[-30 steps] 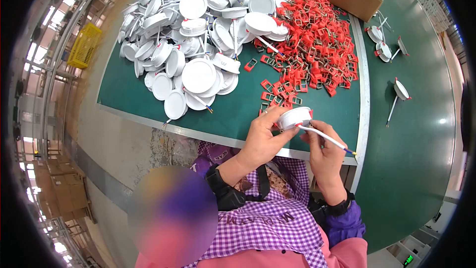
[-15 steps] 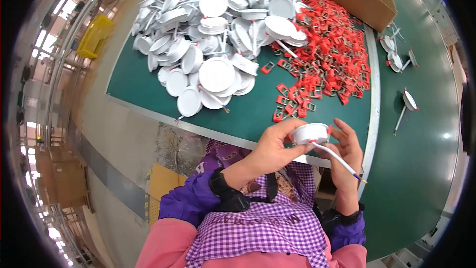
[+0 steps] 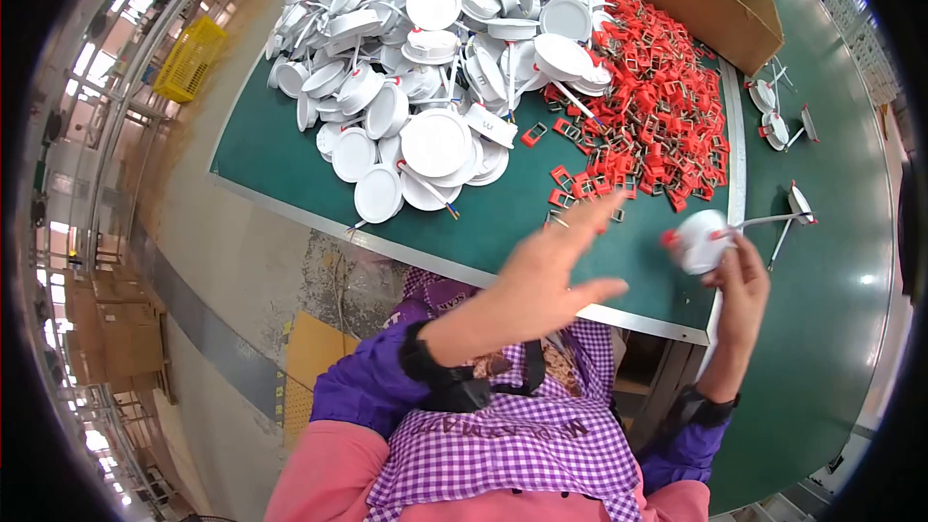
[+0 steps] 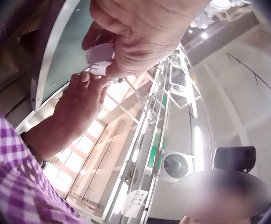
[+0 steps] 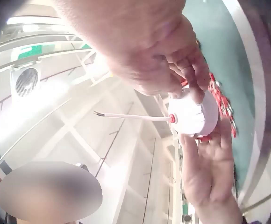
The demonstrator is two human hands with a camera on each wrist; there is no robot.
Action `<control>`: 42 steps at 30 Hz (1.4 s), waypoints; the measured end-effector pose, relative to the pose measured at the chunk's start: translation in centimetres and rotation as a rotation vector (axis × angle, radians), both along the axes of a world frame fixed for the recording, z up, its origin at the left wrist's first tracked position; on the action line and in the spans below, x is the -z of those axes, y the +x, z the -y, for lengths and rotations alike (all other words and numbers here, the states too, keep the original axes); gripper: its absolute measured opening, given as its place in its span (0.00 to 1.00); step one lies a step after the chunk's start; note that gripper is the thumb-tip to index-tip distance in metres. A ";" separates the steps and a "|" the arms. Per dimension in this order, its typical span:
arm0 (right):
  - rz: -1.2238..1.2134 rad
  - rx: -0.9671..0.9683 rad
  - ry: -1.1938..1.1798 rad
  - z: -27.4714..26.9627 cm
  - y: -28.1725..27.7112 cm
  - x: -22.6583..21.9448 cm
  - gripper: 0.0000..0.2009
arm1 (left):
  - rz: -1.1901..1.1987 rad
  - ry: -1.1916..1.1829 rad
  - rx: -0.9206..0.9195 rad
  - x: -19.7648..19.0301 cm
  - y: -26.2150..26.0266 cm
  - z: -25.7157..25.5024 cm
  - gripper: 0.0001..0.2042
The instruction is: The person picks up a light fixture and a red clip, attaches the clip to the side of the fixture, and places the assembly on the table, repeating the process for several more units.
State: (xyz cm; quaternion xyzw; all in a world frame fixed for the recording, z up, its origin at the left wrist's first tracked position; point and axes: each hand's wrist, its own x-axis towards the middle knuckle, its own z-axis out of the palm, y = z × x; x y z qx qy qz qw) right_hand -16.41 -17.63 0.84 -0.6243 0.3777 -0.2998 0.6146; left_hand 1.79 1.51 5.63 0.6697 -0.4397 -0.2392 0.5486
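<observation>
My right hand (image 3: 739, 295) holds a round white downlight (image 3: 703, 244) over the table's right edge, its white cable trailing to the right. Red-tipped clips (image 3: 669, 239) stick out from the downlight's side. To its left, my left hand (image 3: 546, 275) is blurred, with fingers extended and thumb spread apart, nothing held in the head view. From the right wrist view, the downlight (image 5: 194, 114) shows its cable (image 5: 135, 116) with bared wire ends, and the left hand (image 5: 210, 172) has its fingers at the downlight's underside. A similar closeness shows in the left wrist view.
A large heap of white downlights (image 3: 435, 140) lies on the green table (image 3: 483, 237), beside a pile of red clips with metal frames (image 3: 667, 116). Behind stands a cardboard box (image 3: 715, 0). Several fitted downlights (image 3: 798, 203) lie on the second green surface at the right.
Both hands held the downlight before. Now the left hand has come away from it with its fingers extended, and the right hand has carried the downlight to the right and turned it.
</observation>
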 end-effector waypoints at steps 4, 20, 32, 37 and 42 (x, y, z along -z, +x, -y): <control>-0.137 0.260 -0.181 8.7 -7.6 3.6 0.16 | 0.730 0.039 -0.308 -1.5 6.2 -2.8 0.25; -0.350 -0.335 -0.681 -3.7 8.7 0.9 0.10 | 0.683 0.213 -0.509 -0.5 9.1 -3.7 0.27; -0.245 -0.196 -0.747 -4.6 8.3 1.8 0.04 | -0.268 -0.252 -0.397 -4.0 6.8 -4.7 0.18; 0.015 -0.108 -0.060 -4.0 7.1 1.2 0.03 | -0.913 -0.474 -0.236 -4.3 6.5 -4.4 0.24; -0.013 -0.029 -0.110 -3.3 7.0 -0.5 0.04 | -1.214 -0.241 -0.038 -1.2 3.0 -2.6 0.21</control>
